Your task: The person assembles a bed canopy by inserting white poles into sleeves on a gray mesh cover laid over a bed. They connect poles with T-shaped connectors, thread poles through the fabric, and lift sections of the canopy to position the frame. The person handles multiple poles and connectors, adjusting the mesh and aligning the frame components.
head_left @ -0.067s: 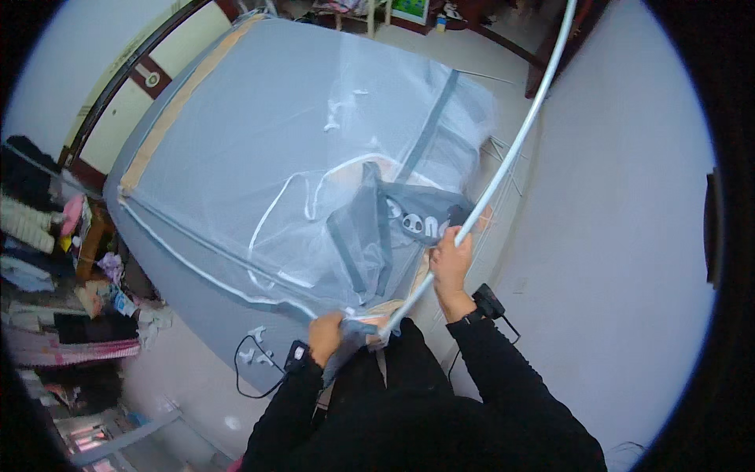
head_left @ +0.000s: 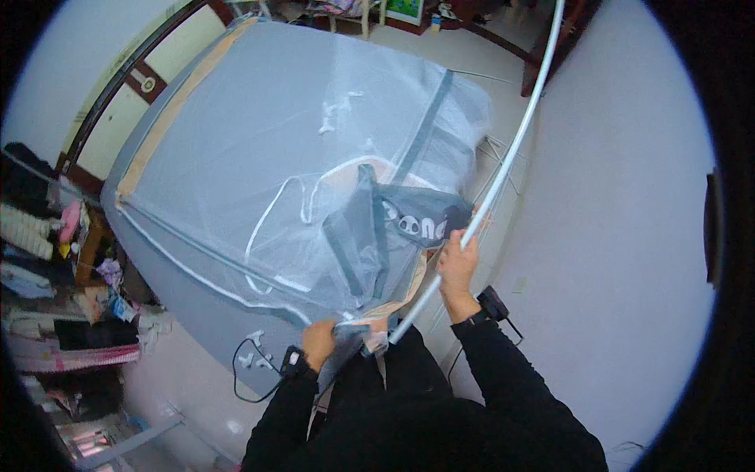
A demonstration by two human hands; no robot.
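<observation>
A grey-white mosquito net (head_left: 228, 134) with beige and grey trim lies spread over the bed, a grey panel with panda print (head_left: 413, 224) bunched near me. At the bed's near edge my left hand (head_left: 318, 344) is closed on the net's gathered corner. My right hand (head_left: 458, 263) is wrapped round a long white pole (head_left: 503, 169), which slants from beside my legs up past the top of the view. The pole's lower end sits just right of the beige and grey corner fabric (head_left: 376, 338); I cannot tell whether they touch.
White plastic connectors (head_left: 255, 354) lie on the bed's near left part, more (head_left: 338, 110) toward its far side. Thin white rods (head_left: 503, 161) lean between bed and right wall (head_left: 621, 236). Piled clothes (head_left: 71, 338) fill the left side. A dark-framed doorway (head_left: 511, 39) is at the far right.
The pole's lower end has shifted slightly right, away from the net corner in my left hand. Both hands keep their grip, and the view has moved a little.
</observation>
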